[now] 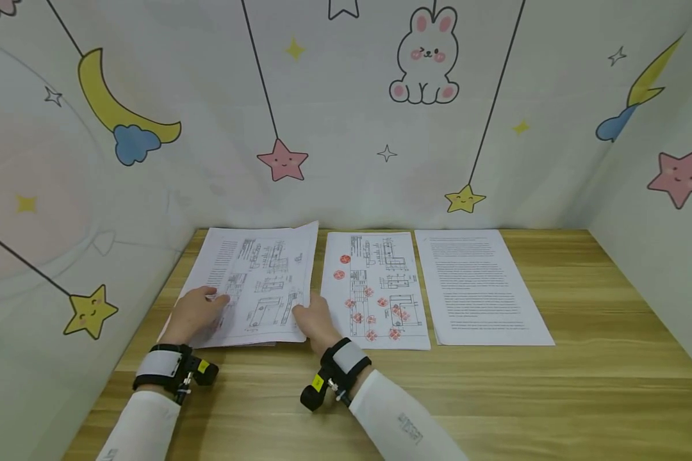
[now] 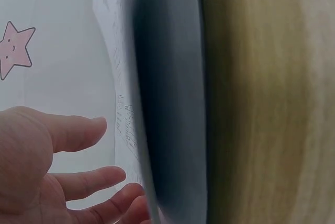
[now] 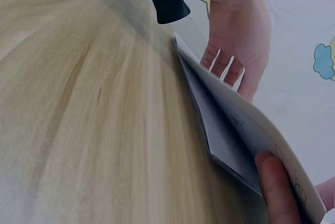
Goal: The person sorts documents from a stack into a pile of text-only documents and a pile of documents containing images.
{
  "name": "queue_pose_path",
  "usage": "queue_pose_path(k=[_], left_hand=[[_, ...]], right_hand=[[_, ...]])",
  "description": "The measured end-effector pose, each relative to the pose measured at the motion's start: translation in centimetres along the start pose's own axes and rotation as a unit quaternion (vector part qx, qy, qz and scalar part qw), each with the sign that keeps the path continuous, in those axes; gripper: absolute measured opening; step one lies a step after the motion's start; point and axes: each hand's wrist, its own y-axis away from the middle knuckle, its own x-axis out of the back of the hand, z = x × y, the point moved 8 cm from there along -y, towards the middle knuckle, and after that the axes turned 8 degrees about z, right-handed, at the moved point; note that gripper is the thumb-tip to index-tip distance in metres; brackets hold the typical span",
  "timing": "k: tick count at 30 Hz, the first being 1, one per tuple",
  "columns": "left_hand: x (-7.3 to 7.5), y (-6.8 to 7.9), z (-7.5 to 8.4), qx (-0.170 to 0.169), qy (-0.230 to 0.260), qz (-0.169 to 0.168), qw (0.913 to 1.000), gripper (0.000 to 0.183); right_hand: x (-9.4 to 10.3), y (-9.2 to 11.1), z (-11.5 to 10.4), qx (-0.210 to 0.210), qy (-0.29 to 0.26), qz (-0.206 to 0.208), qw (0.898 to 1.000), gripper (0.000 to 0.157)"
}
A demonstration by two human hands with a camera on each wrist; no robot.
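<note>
My right hand (image 1: 317, 323) pinches the right edge of a printed technical drawing sheet (image 1: 273, 275) at the left of the table. One finger (image 3: 275, 182) shows under the lifted paper in the right wrist view, and the page bows above the sheets below it. My left hand (image 1: 196, 314) is at the left side of this drawing, its thumb and fingers spread. Up close, its fingertips (image 2: 118, 174) reach the paper's edge. Under the drawing lies a text page (image 1: 216, 262), partly covered, its left part showing.
Beside the right hand lies another drawing sheet (image 1: 375, 288) with several red stamps. Further right is a text page (image 1: 481, 285). The wooden table (image 1: 600, 384) meets a patterned cloth backdrop (image 1: 346, 109) behind and at both sides.
</note>
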Motion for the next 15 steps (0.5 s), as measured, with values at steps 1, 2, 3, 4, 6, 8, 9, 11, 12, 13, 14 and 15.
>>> queue_pose_path(k=[1,2,3,4,6,8,9,11,12,13,14,15], left_hand=[[0.0,0.1,0.1,0.002,0.006,-0.001,1.0,0.066],[0.0,0.1,0.1,0.004,0.013,-0.001,0.9999,0.068],[0.0,0.2,0.2,0.005,0.021,0.0,0.9998,0.07],[-0.1,0.2,0.3,0.009,0.029,0.0,0.9995,0.072],[-0.1,0.3,0.5,0.015,0.047,0.001,0.9988,0.076],[-0.3,0.2,0.8,0.015,0.058,0.002,0.9982,0.078],[-0.4,0.2,0.9,0.015,0.066,0.001,0.9977,0.079],[-0.7,0.2,1.4,0.017,0.091,-0.006,0.9956,0.081],[-0.9,0.1,1.6,0.017,0.111,-0.013,0.9936,0.081],[-1.2,0.1,1.9,0.017,0.131,-0.021,0.991,0.081],[-1.5,0.1,2.2,0.021,0.153,-0.031,0.9875,0.082],[-1.8,0.1,2.5,0.024,0.175,-0.039,0.9836,0.083]], right_hand=[[0.1,0.1,0.0,-0.003,-0.005,-0.003,1.0,0.028],[0.3,0.1,-0.1,-0.006,-0.01,-0.006,1.0,0.029],[0.5,0.1,-0.1,-0.005,-0.014,-0.009,1.0,0.031],[0.7,0.1,-0.2,-0.004,-0.02,-0.014,1.0,0.033],[1.2,0.1,-0.4,-0.001,-0.028,-0.02,0.999,0.036],[1.9,0.0,-0.6,0.004,-0.032,-0.022,0.999,0.038],[2.3,0.0,-0.7,0.005,-0.033,-0.022,0.999,0.037],[3.1,-0.1,-0.9,0.004,-0.033,-0.021,0.999,0.035],[3.5,-0.1,-1.0,0.003,-0.033,-0.021,0.999,0.035],[3.8,-0.1,-1.1,0.002,-0.035,-0.022,0.999,0.036],[4.2,0.0,-1.3,0.0,-0.039,-0.024,0.999,0.037],[4.5,0.0,-1.4,0.0,-0.042,-0.025,0.999,0.039]])
